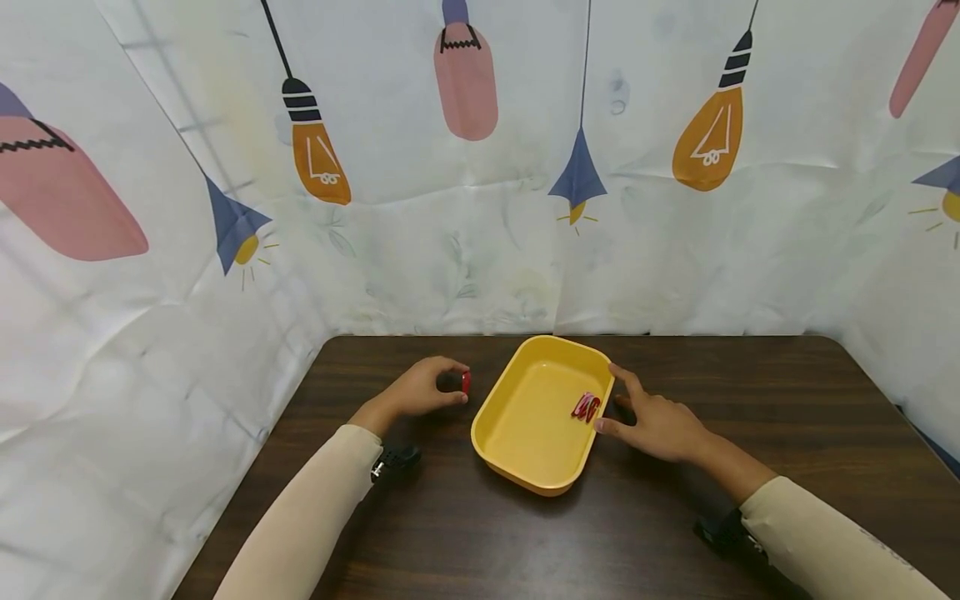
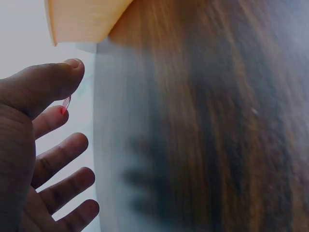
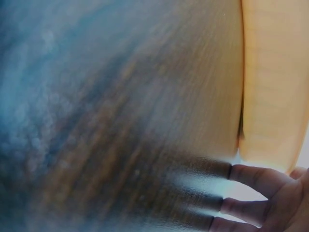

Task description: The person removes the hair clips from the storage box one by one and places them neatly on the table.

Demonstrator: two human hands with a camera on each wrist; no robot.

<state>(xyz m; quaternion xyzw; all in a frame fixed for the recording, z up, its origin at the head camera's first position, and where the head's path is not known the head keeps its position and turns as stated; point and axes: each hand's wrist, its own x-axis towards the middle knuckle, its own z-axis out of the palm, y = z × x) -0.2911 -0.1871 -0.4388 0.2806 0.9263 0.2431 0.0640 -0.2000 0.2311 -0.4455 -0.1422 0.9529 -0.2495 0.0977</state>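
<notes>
My left hand (image 1: 420, 387) is left of the yellow tray (image 1: 525, 425), above the dark table. Its thumb and index finger pinch a small shiny red piece (image 1: 467, 382), too small to name. In the left wrist view this red piece (image 2: 66, 105) shows only partly between thumb and index finger; the other fingers are spread. Several small red and pink pieces (image 1: 586, 407) lie together inside the tray near its right wall. At that right side, my right hand (image 1: 663, 427) rests with fingers extended, thumb and index finger at the rim. The right wrist view shows spread fingers (image 3: 260, 180) beside the tray's outer wall.
The dark wooden table (image 1: 765, 392) ends at a white curtain (image 1: 517, 250) printed with lamps and bulbs, which also runs along both sides. A dark strapped device (image 1: 393, 461) sits at the left wrist and another (image 1: 727, 531) at the right.
</notes>
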